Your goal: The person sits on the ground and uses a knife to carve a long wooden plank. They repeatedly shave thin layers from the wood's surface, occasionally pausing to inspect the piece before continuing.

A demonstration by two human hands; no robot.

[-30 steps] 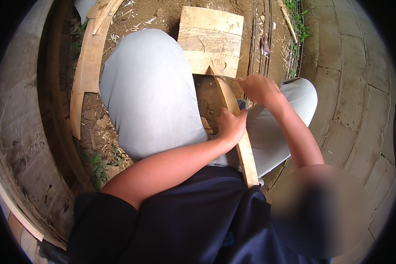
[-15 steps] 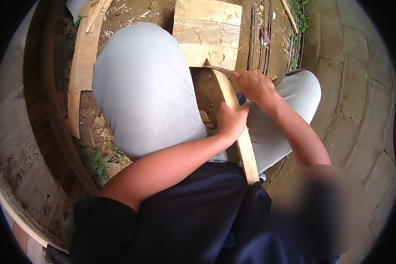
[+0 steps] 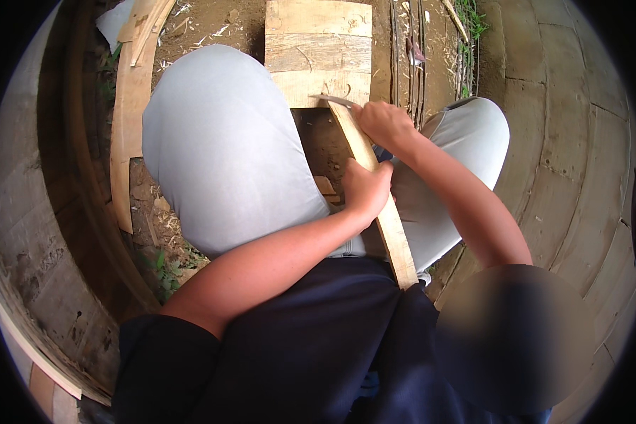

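Observation:
A long, pale wooden strip [image 3: 400,247] slants from my waist, between my legs, to the near edge of a wooden board [image 3: 318,53]. My left hand [image 3: 366,186] is wrapped round the strip near its middle. Farther up, my right hand [image 3: 385,126] is closed on a knife, its handle hidden in the fist. The knife's blade [image 3: 338,101] points left and lies across the strip close to its far end. A small curl of wood seems to stand at that end, too small to be sure.
Bent knees in grey trousers [image 3: 222,141] flank the strip. Wood shavings [image 3: 222,30] litter the bare soil. Long boards [image 3: 126,127] lie at the left beside a dark timber edge. Grey planks or paving [image 3: 544,127] run along the right, with green plants [image 3: 473,28] at their border.
The knife and my right hand have slid a little toward the strip's far end. My left hand keeps its grip on the strip. The whole view has shifted slightly.

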